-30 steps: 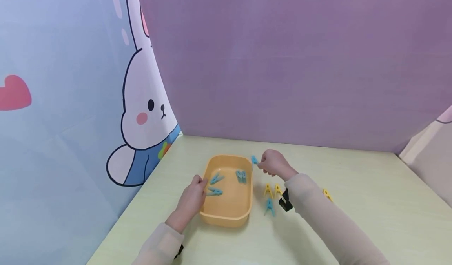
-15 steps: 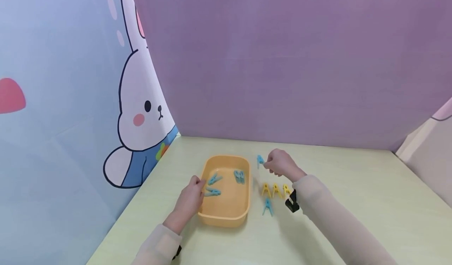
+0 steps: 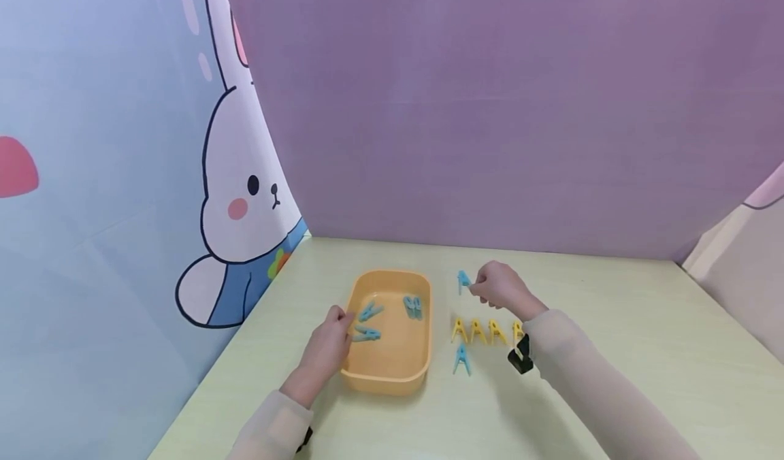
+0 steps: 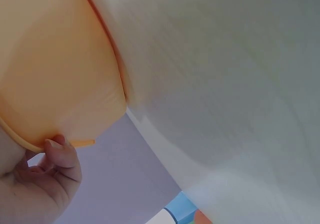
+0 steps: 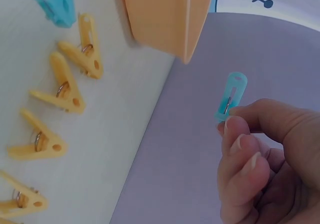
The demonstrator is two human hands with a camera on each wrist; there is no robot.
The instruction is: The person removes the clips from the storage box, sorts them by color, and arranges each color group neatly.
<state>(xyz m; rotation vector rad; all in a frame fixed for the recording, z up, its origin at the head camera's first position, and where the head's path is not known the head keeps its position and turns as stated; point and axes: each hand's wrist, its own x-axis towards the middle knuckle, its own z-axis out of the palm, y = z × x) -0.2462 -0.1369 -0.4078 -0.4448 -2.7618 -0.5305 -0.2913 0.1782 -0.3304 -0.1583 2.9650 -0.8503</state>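
An orange plastic basin [image 3: 392, 384] stands on the table, several blue clothespins [image 3: 370, 311] lying inside it. My left hand [image 3: 329, 344] grips the basin's left rim, thumb and fingers pinching the edge in the left wrist view. Held between the thumb and fingers of my right hand [image 3: 503, 288] is a blue clothespin [image 5: 231, 96], raised to the right of the basin's far end. Below that hand, a row of yellow clothespins [image 3: 478, 331] lies on the table, partly hidden by the right wrist. Another blue clothespin [image 3: 462, 360] lies nearer, just under the row.
The pale table [image 3: 618, 324] stretches to the right. A purple backdrop [image 3: 490, 120] rises behind it, and a blue panel with a white rabbit [image 3: 245, 160] stands at the left. A black strap piece [image 3: 520, 356] hangs from the right wrist.
My right hand has moved rightward with the blue clothespin, away from the basin's rim. More of the yellow row shows beneath it. The left hand keeps its hold on the rim.
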